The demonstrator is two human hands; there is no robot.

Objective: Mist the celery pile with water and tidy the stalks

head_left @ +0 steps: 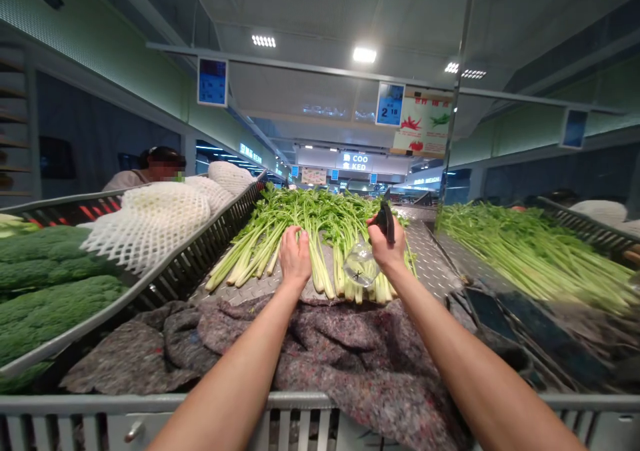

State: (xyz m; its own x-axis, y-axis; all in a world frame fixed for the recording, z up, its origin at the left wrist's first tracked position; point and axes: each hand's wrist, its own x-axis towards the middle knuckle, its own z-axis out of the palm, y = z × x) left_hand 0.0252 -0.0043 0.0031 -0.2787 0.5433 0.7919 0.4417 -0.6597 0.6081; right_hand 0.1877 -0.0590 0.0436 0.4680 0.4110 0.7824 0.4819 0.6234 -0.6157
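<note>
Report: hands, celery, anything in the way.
Right hand holding spray bottle. Left hand over celery, contact unclear. Stalk ends nearest. Cloth bunched before them.

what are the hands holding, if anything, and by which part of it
The right hand holds a clear spray bottle at the top, around its black spray head. The left hand is at the celery; whether it grips any cannot be told.

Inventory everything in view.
Celery: many stalks, green, centre
Spray bottle: one, clear and black, centre right
Cloth: count unclear, grey-brown, front
Metal deck: one, grey, under celery
Broccoli: several, green, left
Foam nets: several, white, left
Slatted rails: several, grey and black, front, left
Mirror: one, reflecting green, right
Signs: several, mostly blue, overhead
Lights: several, white, ceiling
Person: one, pale top, left
Left hand: one, bare, at celery
Right hand: one, bare, on spray bottle
</note>
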